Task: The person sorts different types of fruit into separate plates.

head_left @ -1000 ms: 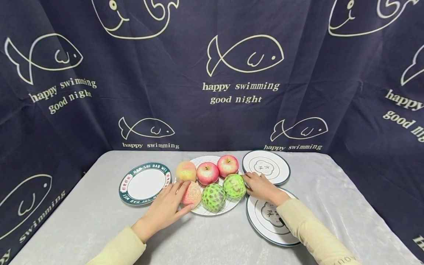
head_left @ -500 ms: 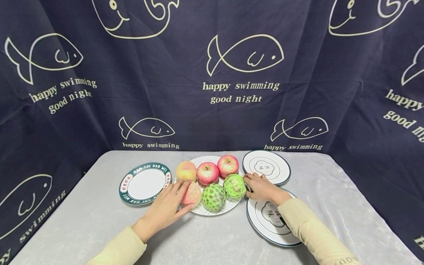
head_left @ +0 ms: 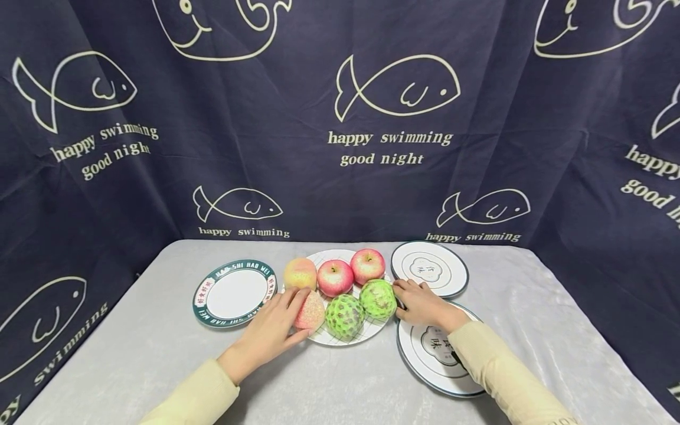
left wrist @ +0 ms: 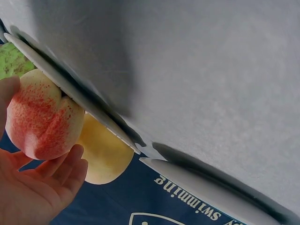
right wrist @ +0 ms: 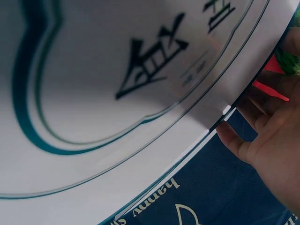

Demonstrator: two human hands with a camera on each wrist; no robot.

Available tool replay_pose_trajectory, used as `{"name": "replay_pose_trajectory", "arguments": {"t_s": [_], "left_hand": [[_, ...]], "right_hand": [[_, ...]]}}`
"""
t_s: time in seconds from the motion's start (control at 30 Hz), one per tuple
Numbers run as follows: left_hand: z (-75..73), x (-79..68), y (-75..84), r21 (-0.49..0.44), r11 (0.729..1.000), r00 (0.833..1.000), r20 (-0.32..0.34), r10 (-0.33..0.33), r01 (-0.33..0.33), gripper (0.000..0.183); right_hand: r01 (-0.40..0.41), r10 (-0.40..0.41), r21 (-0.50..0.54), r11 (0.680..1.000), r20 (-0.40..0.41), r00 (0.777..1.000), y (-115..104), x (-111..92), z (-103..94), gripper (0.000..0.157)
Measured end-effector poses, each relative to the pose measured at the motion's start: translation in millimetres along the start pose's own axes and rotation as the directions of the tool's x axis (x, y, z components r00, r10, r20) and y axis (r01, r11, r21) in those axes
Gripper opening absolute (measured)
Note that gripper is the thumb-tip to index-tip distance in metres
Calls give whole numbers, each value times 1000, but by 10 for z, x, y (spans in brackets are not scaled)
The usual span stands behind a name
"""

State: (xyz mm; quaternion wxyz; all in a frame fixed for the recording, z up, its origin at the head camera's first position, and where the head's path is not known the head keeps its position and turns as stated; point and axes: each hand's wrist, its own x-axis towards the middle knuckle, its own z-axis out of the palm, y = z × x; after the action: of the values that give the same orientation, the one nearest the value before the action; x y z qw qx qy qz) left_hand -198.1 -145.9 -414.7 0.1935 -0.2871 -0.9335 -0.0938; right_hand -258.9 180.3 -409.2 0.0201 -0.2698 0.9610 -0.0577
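My left hand [head_left: 273, 324] holds a speckled pink peach [head_left: 310, 311] at the left front of a white fruit plate [head_left: 325, 339]. In the left wrist view, the thumb lies on one side of the peach [left wrist: 44, 117] and the fingers curl on the other. My right hand [head_left: 425, 305] has thumb and bent fingers at the right side of a green custard apple [head_left: 378, 299]. The right wrist view shows only a bit of the custard apple [right wrist: 289, 61] between thumb and fingers. Both fruits sit on the plate.
Another custard apple [head_left: 344, 317], a yellow peach [head_left: 300, 274] and two red apples [head_left: 335, 277] share the plate. A green-rimmed plate [head_left: 237, 293] stands left. Two white plates lie right, one farther back [head_left: 451, 274] and one in front [head_left: 425, 366], partly under the right forearm.
The whole head view has shifted slightly, moving the scene a little to the right. Both hands stay beside the same fruits, and the fruits keep their places on the plate.
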Motion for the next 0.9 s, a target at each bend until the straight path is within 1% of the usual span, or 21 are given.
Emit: {"name": "replay_pose_trajectory", "arguments": {"t_s": [0.43,0.67,0.8,0.9], "left_hand": [[-13,18,20,11,1000,1000,2,-7,7,76],[-16,1,5,43,999,999,-42,-2,4,78],[-51,-10,-11,51,999,998,-63,-14,17,79],[-85,-17,-32,47,998,998,-63,-29,32,79]], "right_hand": [[8,-8,0,1000,-5,1000,-5,-11,-6,52],[6,-6,-14,1000,-9,1000,1,-3,1,51],[11,-11,-15,1000,-13,1000,1,-1,2,50],[14,-14,-17,1000,-12,1000,1,-2,5,50]]}}
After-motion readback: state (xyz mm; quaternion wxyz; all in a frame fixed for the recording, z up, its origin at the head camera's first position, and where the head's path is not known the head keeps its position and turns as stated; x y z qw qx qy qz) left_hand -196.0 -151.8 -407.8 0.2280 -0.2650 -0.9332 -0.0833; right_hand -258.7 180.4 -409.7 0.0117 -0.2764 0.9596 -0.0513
